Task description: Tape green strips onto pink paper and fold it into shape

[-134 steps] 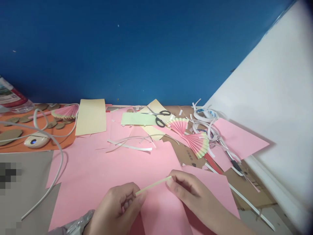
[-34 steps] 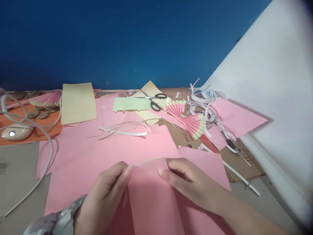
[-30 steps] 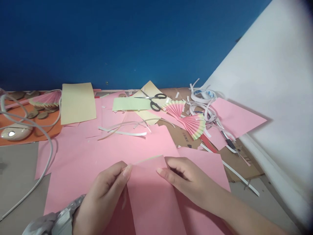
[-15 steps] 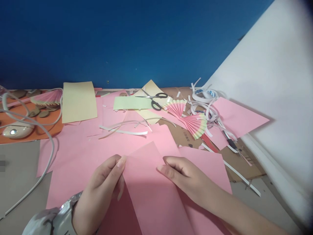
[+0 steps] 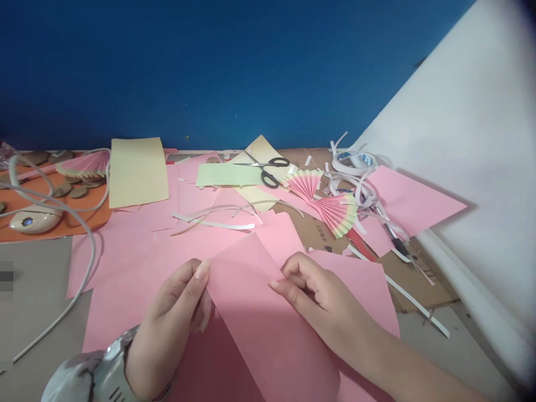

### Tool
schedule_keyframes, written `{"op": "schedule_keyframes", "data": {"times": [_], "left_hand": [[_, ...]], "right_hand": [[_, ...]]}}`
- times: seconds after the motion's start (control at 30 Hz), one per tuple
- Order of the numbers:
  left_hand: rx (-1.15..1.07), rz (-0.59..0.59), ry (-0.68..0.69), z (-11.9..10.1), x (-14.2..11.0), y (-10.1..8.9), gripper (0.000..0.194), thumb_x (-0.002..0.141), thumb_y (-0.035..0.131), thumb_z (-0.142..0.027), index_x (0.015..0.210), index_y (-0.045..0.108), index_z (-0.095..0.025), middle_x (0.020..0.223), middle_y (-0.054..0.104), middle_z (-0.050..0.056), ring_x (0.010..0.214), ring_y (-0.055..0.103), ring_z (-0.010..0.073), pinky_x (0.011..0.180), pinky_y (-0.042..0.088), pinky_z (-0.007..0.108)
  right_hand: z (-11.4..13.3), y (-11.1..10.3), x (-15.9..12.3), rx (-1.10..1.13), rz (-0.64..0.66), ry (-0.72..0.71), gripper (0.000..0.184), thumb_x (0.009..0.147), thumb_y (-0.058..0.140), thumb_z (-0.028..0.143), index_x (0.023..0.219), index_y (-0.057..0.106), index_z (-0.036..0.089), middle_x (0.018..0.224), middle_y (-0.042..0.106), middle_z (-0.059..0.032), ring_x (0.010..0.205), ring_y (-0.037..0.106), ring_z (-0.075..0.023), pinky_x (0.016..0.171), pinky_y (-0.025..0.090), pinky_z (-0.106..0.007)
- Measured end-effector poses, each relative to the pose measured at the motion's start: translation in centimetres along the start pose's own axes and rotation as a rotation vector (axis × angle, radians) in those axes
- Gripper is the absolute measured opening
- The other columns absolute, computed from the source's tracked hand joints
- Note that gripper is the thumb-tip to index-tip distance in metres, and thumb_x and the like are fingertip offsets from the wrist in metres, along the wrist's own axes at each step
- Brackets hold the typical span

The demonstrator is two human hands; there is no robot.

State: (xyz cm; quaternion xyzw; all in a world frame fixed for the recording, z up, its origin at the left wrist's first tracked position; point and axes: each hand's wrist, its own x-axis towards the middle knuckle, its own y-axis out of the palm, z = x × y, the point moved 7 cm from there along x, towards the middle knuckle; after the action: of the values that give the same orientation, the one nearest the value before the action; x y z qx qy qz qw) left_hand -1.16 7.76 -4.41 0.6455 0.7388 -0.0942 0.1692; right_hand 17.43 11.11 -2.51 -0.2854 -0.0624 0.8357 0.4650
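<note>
Between my two hands is a sheet of pink paper (image 5: 255, 307), raised above other pink sheets (image 5: 129, 279) on the table. My left hand (image 5: 178, 312) pinches its left edge near the top between thumb and fingers. On the opposite edge, my right hand (image 5: 314, 290) grips the sheet, thumb tip on the near face and fingers curled behind. The sheet's upper corner points away from me, and its lower part runs out of view at the bottom.
Scissors (image 5: 268, 166) lie on a green paper strip (image 5: 226, 175). Right of them sit a pink pleated fan (image 5: 333, 209), tape rolls (image 5: 354, 162) and a pen-like cutter (image 5: 393, 234). At left are a yellow sheet (image 5: 138, 173), a white mouse (image 5: 36, 219) and a cable (image 5: 90, 262).
The pink sheet has tilted, its upper corner shifting left and slightly away from me. My left hand moved slightly left; the right hand's fingers lifted a little. The view shifted slightly.
</note>
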Motion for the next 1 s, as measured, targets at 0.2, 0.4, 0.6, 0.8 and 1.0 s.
{"op": "schedule_keyframes", "data": {"times": [0.2, 0.4, 0.6, 0.8, 1.0], "left_hand": [[-0.287, -0.018, -0.025, 0.3, 0.3, 0.0, 0.033, 0.085, 0.053, -0.040, 0.061, 0.041, -0.020, 0.041, 0.034, -0.009, 0.037, 0.029, 0.0055, 0.040, 0.034, 0.015], [-0.316, -0.032, -0.035, 0.2, 0.4, -0.2, 0.029, 0.083, 0.057, -0.037, 0.064, 0.044, -0.019, 0.042, 0.037, -0.009, 0.038, 0.030, 0.0049, 0.041, 0.035, 0.014], [-0.329, -0.029, -0.023, -0.2, 0.4, 0.0, 0.036, 0.087, 0.051, -0.037, 0.057, 0.041, -0.019, 0.039, 0.033, -0.008, 0.036, 0.026, 0.0057, 0.039, 0.031, 0.017], [-0.311, -0.061, 0.012, -0.6, 0.3, -0.2, 0.037, 0.088, 0.049, -0.034, 0.055, 0.042, -0.019, 0.039, 0.033, -0.007, 0.037, 0.029, 0.0061, 0.040, 0.032, 0.017], [-0.403, -0.116, -0.013, -1.0, 0.7, -0.5, 0.035, 0.088, 0.049, -0.032, 0.057, 0.041, -0.019, 0.040, 0.029, -0.008, 0.036, 0.022, 0.0069, 0.036, 0.030, 0.017]], "right_hand": [[0.3, 0.0, 0.2, 0.042, 0.091, 0.010, 0.030, 0.089, 0.046, 0.045, 0.072, 0.038, 0.021, 0.062, 0.029, 0.0073, 0.057, 0.027, -0.0090, 0.052, 0.021, -0.023], [0.1, -0.4, 0.0, 0.050, 0.082, 0.031, 0.037, 0.087, 0.047, 0.049, 0.068, 0.034, 0.021, 0.062, 0.029, 0.0071, 0.055, 0.026, -0.0090, 0.049, 0.019, -0.023], [0.5, -0.5, -0.1, 0.052, 0.126, 0.014, 0.029, 0.087, 0.051, 0.044, 0.073, 0.038, 0.022, 0.064, 0.032, 0.0072, 0.060, 0.030, -0.0094, 0.054, 0.023, -0.022], [0.0, -0.7, -0.2, -0.032, 0.081, 0.049, 0.033, 0.086, 0.047, 0.051, 0.072, 0.036, 0.023, 0.062, 0.027, 0.0069, 0.058, 0.027, -0.0103, 0.052, 0.020, -0.024], [0.5, -1.0, -0.2, -0.096, 0.033, -0.010, 0.017, 0.089, 0.046, 0.044, 0.087, 0.046, 0.028, 0.069, 0.038, 0.0062, 0.065, 0.038, -0.0112, 0.059, 0.028, -0.023]]}}
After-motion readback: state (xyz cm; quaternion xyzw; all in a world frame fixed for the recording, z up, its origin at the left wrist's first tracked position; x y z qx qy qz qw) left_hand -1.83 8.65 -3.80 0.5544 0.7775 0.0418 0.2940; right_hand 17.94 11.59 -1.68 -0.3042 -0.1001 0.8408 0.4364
